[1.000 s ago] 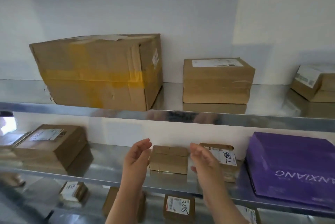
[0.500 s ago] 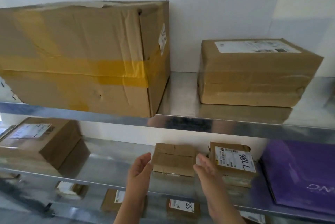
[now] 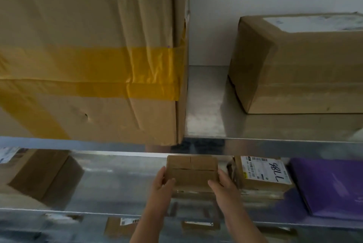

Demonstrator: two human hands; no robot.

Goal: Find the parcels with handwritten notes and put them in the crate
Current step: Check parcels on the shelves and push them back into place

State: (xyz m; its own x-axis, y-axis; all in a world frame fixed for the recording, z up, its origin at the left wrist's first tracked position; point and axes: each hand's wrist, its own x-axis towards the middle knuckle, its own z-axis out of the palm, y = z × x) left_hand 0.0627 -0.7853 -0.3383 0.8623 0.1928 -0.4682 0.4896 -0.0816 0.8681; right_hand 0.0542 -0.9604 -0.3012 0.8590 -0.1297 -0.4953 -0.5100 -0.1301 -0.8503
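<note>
On the middle shelf (image 3: 121,189), near its front edge, your left hand (image 3: 164,181) and right hand (image 3: 222,183) clasp a small plain brown parcel (image 3: 191,172) by its two sides. Just beside it on the right sits a parcel with a printed label (image 3: 263,172) marked "98LL" in black handwriting, then a purple package (image 3: 332,185). On the upper shelf (image 3: 208,105), a big box banded in yellow tape (image 3: 88,56) stands left of a labelled carton (image 3: 298,65); that label is blurred.
</note>
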